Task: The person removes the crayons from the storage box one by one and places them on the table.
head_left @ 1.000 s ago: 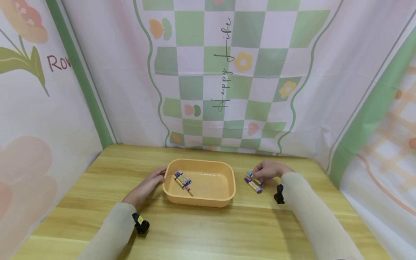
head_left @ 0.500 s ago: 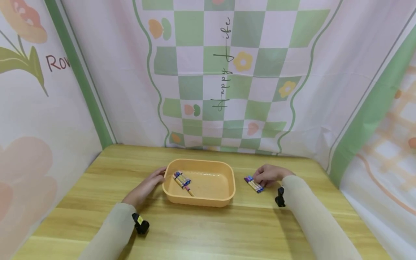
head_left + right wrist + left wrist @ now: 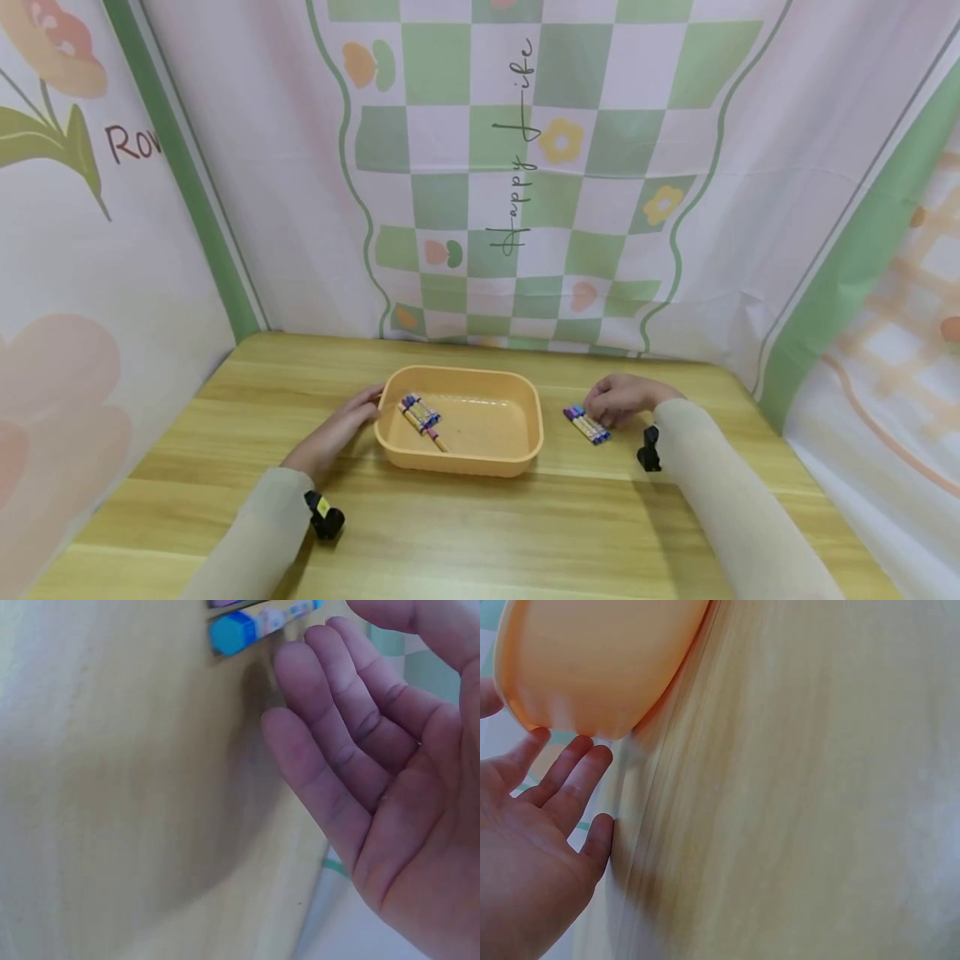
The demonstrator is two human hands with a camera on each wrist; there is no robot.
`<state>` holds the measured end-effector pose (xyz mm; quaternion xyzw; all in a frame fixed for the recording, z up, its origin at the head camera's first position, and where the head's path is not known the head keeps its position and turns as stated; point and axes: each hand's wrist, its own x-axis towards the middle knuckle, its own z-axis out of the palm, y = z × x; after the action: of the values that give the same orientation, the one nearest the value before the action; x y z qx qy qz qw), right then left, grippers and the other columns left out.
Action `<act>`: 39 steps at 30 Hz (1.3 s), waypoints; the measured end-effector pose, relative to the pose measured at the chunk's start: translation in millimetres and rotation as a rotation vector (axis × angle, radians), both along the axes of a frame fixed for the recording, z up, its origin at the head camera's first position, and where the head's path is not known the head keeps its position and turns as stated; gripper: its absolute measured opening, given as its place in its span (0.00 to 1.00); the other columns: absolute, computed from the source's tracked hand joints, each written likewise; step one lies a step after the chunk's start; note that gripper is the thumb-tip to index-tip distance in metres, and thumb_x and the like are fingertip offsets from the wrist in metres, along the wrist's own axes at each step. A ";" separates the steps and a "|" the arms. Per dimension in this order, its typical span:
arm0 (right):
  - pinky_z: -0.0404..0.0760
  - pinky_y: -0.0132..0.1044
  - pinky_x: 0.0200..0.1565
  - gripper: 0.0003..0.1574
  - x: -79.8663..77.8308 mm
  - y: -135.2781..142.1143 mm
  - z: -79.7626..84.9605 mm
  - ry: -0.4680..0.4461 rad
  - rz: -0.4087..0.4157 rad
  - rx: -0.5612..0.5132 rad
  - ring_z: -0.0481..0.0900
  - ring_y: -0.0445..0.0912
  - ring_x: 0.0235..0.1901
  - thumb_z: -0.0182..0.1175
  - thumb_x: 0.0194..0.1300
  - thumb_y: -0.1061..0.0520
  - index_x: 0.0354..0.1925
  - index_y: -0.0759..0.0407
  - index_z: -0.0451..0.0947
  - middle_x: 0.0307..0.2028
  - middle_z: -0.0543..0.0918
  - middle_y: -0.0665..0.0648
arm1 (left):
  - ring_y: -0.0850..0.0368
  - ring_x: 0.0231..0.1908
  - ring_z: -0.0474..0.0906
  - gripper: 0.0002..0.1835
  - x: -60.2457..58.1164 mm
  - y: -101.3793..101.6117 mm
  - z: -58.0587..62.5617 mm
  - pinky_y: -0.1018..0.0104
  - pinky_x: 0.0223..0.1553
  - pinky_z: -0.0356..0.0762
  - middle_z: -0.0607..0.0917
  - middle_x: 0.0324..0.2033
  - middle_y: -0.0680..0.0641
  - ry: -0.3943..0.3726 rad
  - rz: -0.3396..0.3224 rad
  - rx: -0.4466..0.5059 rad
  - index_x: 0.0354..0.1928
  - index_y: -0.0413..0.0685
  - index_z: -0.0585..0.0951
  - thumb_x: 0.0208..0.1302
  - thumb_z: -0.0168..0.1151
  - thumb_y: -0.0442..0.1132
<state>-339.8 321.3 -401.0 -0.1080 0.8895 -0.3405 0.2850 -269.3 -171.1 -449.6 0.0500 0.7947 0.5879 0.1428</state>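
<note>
Slanting upper-left to lower-right, right of the tub [image 3: 459, 463], crayons [image 3: 584, 426] lie beside my nearer right hand [image 3: 621, 400], loose, gripping nothing; my left hand [image 3: 336, 429], unclenched, touches the tub.

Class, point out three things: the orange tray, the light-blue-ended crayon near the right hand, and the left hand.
Orange tray [image 3: 459, 467]: head view, front outer wall.
Light-blue-ended crayon [image 3: 265, 619]: right wrist view, printed barrel.
Left hand [image 3: 540, 836]: left wrist view, palm.

Head: high, facing forward-down, farthest. Wrists: close, facing bare left hand [image 3: 544, 832], bare right hand [image 3: 397, 795]. Head, left wrist share rounded light-orange plastic tub [image 3: 459, 466].
</note>
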 end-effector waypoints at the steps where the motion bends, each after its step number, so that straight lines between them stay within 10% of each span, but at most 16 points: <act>1: 0.81 0.38 0.35 0.14 -0.8 -1.1 2.3 -0.002 0.019 -0.005 0.79 0.46 0.32 0.59 0.63 0.59 0.45 0.66 0.79 0.31 0.82 0.55 | 0.37 0.76 0.36 0.34 0.3 0.3 0.3 0.29 0.68 0.27 0.51 0.78 0.41 0.001 -0.002 0.001 0.79 0.54 0.55 0.74 0.48 0.46; 24: 0.84 0.46 0.46 0.24 -15.2 -78.4 61.0 0.123 0.191 -0.031 0.83 0.55 0.43 0.60 0.69 0.54 0.56 0.69 0.75 0.48 0.82 0.65 | 0.38 0.76 0.36 0.33 0.1 0.2 0.0 0.29 0.68 0.27 0.51 0.78 0.43 0.004 0.004 -0.003 0.79 0.56 0.56 0.74 0.48 0.47; 39: 0.84 0.42 0.45 0.21 -16.6 -137.8 59.1 0.089 0.283 -0.038 0.83 0.49 0.42 0.63 0.68 0.51 0.54 0.62 0.78 0.48 0.84 0.56 | 0.38 0.76 0.37 0.33 -2.8 -0.5 -3.6 0.29 0.68 0.28 0.52 0.78 0.44 -0.008 0.011 0.005 0.79 0.57 0.57 0.73 0.49 0.47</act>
<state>-356.4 183.6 -341.9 -0.2528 0.8705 -0.3088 0.2881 -272.1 -171.7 -453.2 0.0439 0.7929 0.5909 0.1425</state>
